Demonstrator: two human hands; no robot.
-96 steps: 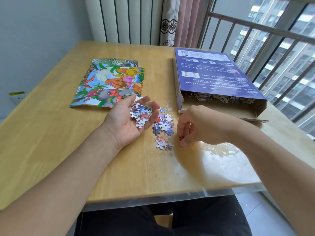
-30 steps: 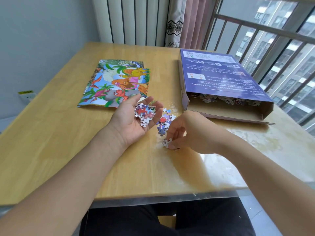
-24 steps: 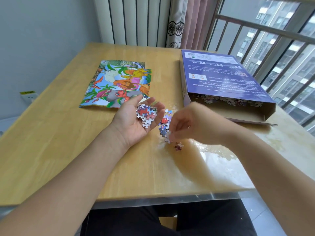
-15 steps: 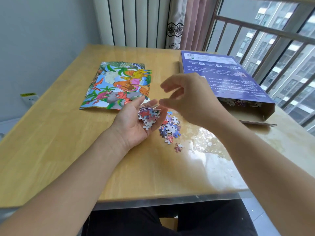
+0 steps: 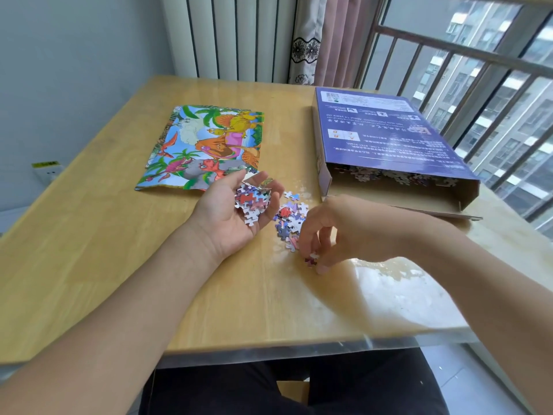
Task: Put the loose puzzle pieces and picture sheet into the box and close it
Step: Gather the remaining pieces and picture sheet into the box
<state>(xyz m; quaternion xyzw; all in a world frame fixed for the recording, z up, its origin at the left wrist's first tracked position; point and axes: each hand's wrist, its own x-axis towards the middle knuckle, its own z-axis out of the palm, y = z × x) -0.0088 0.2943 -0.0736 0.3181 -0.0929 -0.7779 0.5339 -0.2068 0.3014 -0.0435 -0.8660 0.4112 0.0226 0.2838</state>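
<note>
My left hand [image 5: 230,211] lies palm up on the table and cups a heap of puzzle pieces [image 5: 253,202]. A small pile of loose pieces [image 5: 288,218] sits on the wood just right of it. My right hand [image 5: 332,232] reaches down beside that pile and pinches a single piece [image 5: 311,259] at the table surface. The purple puzzle box [image 5: 380,136] lies flat at the right with its near end open, and several pieces show inside. The colourful dinosaur picture sheet [image 5: 206,148] lies flat to the left of the box.
The wooden table [image 5: 89,250] has a glossy transparent cover at its near right. A radiator and curtains stand behind the table, a railed window runs along the right. A wall socket [image 5: 48,172] is at the left.
My right hand was raised over the left palm half a second ago; it has come back down to the table and taken a single piece near the pile. The left hand has stayed put.
</note>
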